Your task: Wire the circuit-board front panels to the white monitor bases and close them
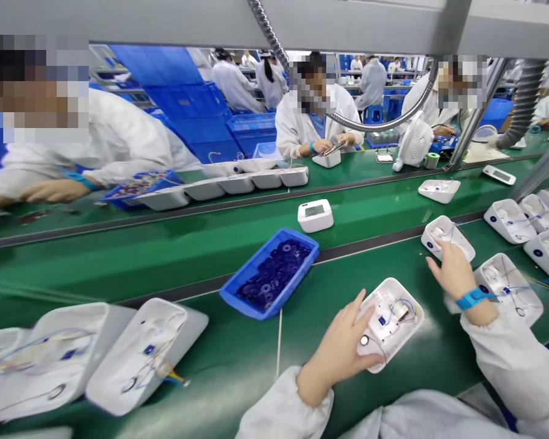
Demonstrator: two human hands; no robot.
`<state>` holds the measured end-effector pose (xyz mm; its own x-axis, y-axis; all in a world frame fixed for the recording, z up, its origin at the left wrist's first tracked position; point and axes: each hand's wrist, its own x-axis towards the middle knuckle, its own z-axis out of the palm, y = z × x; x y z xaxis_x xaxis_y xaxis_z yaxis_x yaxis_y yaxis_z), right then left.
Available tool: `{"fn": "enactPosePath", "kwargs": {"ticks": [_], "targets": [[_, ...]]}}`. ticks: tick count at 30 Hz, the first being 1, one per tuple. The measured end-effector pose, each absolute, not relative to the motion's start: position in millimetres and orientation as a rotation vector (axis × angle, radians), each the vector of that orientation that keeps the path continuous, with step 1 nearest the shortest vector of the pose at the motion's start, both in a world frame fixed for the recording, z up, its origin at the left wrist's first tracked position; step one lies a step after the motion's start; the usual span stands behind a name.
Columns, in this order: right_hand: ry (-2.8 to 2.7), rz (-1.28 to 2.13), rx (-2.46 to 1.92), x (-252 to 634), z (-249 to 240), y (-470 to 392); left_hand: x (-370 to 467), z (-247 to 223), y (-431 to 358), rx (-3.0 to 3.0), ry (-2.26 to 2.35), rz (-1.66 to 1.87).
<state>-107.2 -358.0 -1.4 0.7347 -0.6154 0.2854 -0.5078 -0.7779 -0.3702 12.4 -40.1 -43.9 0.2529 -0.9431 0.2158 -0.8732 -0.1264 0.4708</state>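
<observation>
My left hand [336, 344] grips the left end of a white plastic housing [409, 329], its thumb at the near edge and its fingers at the far edge. Open side up, the housing shows a small blue connector, thin coloured wires and a round metal disc. My right hand [455, 274] is open, fingers outstretched and thumb apart, at the near rim of another white housing [462, 247]; whether the fingertips touch it I cannot tell. Beside my right wrist lies a wired housing [526, 302], partly covered by the hand and sleeve.
A blue tray [231, 297] of dark round parts stands left of my hands. Several wired housings [187, 329] lie at the left, others [507, 222] at the right. On the belt sits a closed white device [315, 221]. Co-workers sit across the line; a metal beam [187, 24] hangs overhead.
</observation>
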Motion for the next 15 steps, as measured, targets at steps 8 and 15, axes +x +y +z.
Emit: {"fn": "enactPosePath", "kwargs": {"ticks": [8,15], "targets": [[1.19,-0.278,-2.803,-113.9,-18.3,-392.2,5.0,-49.2,-35.8,2.1,-1.443,-0.101],[1.017,-0.672,-2.987,-131.9,11.9,-365.3,0.3,-44.7,-32.8,2.053,-1.273,-0.169]]}}
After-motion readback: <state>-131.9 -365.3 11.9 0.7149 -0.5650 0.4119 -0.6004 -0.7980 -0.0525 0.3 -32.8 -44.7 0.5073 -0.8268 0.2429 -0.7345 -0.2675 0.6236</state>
